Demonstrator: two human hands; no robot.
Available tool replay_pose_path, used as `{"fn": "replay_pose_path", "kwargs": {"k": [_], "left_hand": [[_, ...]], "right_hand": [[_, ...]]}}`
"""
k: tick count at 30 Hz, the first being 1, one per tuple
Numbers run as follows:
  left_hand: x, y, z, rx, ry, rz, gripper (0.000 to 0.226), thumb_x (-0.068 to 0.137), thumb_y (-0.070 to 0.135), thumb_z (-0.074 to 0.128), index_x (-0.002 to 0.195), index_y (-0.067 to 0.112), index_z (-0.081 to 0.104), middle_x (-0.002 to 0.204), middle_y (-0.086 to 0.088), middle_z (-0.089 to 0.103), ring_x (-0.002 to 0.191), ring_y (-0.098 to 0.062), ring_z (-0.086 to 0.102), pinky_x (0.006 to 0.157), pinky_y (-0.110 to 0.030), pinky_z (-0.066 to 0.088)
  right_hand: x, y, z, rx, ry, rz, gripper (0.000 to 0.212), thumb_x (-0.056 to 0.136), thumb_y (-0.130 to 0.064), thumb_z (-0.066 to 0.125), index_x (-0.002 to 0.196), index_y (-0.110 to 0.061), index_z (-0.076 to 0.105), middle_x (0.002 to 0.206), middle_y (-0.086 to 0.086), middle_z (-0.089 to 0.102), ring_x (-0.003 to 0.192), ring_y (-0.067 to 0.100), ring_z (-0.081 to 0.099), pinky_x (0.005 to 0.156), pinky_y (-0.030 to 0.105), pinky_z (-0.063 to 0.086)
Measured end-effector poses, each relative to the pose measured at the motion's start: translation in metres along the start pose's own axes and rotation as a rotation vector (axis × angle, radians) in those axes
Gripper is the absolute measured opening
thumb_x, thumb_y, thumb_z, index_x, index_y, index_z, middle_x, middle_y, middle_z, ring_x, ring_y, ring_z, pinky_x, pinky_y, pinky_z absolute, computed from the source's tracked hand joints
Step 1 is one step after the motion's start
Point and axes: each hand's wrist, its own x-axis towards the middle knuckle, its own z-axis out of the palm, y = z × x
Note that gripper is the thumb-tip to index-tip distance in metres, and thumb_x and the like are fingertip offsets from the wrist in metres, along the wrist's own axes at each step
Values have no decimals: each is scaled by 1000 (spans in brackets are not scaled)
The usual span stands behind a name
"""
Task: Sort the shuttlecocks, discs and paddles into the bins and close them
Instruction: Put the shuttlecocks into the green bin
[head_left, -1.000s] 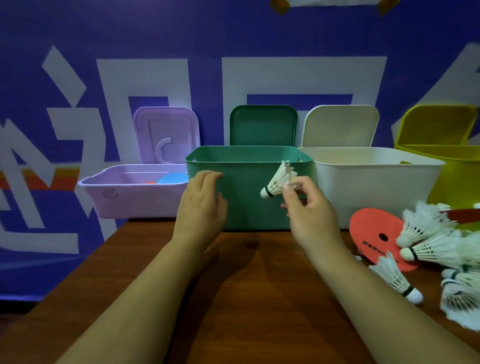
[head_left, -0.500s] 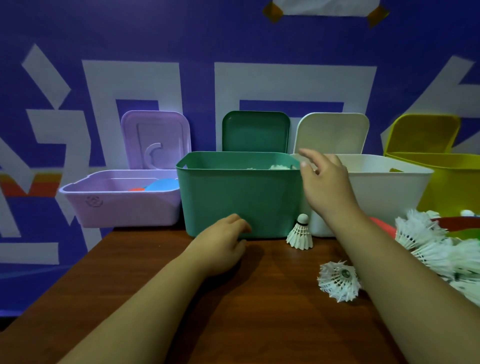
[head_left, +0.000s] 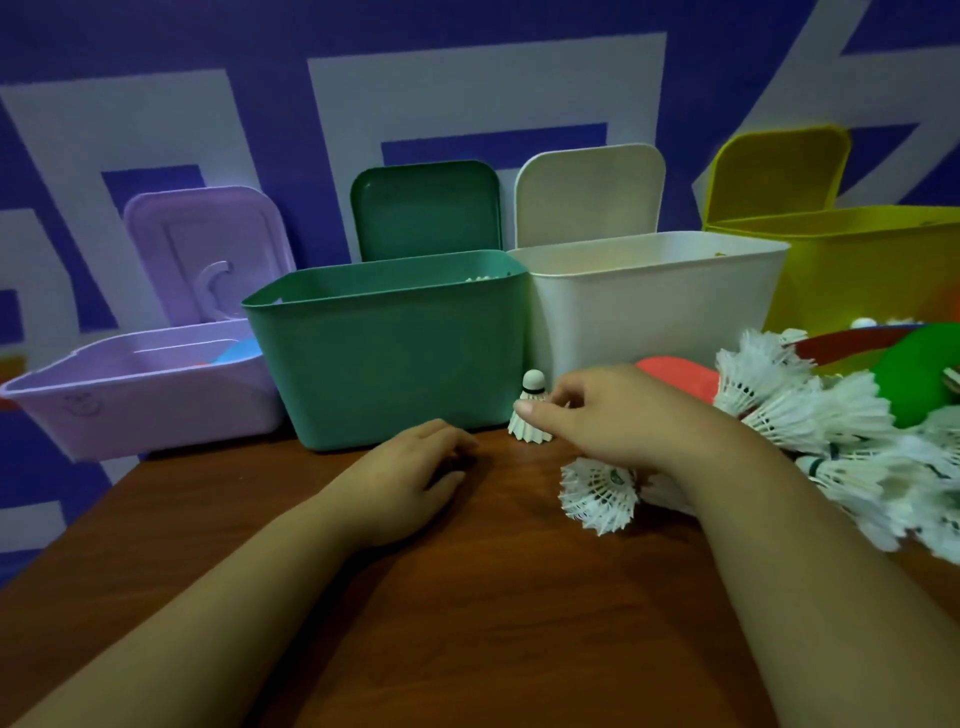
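right hand (head_left: 623, 421) pinching upright shuttlecock (head_left: 525, 432) beside green bin (head_left: 384, 358), left hand (head_left: 410, 478) resting loosely curled on table (head_left: 467, 623)

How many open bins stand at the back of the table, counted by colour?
Purple bin: 1
Green bin: 1
White bin: 1
Yellow bin: 1
Total: 4
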Motion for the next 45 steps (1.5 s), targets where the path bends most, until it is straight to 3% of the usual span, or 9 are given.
{"fn": "replay_pose_path", "kwargs": {"k": [3, 7, 14, 19, 24, 31, 35, 40, 45], "left_hand": [[4, 4, 2, 58, 6, -32, 33, 106, 35, 54, 138, 38, 56, 129, 24, 54, 119, 3, 51, 105, -26, 47], [8, 10, 3, 73, 0, -84, 30, 105, 33, 55, 134, 39, 60, 125, 25, 55, 116, 3, 54, 101, -23, 47], [15, 21, 1, 36, 2, -206, 25, 102, 26, 60, 122, 38, 68, 118, 20, 62, 109, -1, 59, 94, -24, 50], [58, 46, -11, 178, -66, -255, 25, 100, 33, 56, 123, 31, 66, 116, 6, 69, 104, -17, 64, 91, -41, 57], [67, 55, 17, 194, 297, -103, 59, 98, 30, 56, 152, 35, 32, 141, 7, 48, 113, -22, 61, 79, -47, 60], [69, 44, 30, 171, 196, 107, 83, 98, 16, 53, 164, 44, 11, 170, 28, 10, 134, -16, 50, 95, -42, 57], [68, 39, 26, 156, 264, 74, 74, 96, 17, 58, 161, 35, 27, 160, 14, 28, 130, -19, 54, 92, -45, 58], [57, 42, 18, 164, 363, 26, 41, 94, 26, 68, 134, 27, 57, 131, 3, 36, 90, -21, 60, 73, -44, 58], [45, 44, 8, 40, 445, -7, 21, 94, 23, 70, 112, 21, 58, 120, 5, 38, 83, -21, 58, 69, -45, 56]], "right_hand": [[-3, 0, -1, -64, -64, -9, 48, 89, -78, 58, 102, -33, 73, 103, -10, 70, 95, 12, 66, 91, 40, 57], [2, 5, 7, -189, -150, -2, 35, 98, -55, 65, 106, -22, 75, 102, 1, 75, 93, 20, 70, 89, 39, 59], [16, 7, 29, -211, 40, -27, 15, 101, -36, 63, 105, -26, 74, 92, 0, 69, 86, 25, 68, 81, 42, 60], [22, 9, 26, -36, 245, 19, 34, 105, -42, 57, 78, -23, 64, 83, 3, 67, 75, 27, 60, 57, 31, 38], [25, 23, 22, 35, 453, 119, 32, 108, -39, 50, 91, -19, 68, 83, 6, 63, 82, 33, 61, 66, 35, 42], [38, 27, 21, -14, 368, 189, 30, 110, -38, 51, 105, -16, 69, 92, 8, 65, 91, 34, 65, 72, 35, 44], [36, 27, 20, 10, 344, 201, 34, 110, -41, 51, 108, -14, 72, 95, 10, 67, 91, 33, 63, 74, 35, 43], [26, 25, 19, 13, 339, 188, 53, 96, -69, 58, 90, -19, 73, 81, 5, 71, 78, 26, 66, 78, 40, 58], [23, 20, 17, 51, 308, 178, 54, 87, -73, 67, 87, -20, 75, 79, 5, 73, 78, 25, 69, 79, 38, 58]]}}
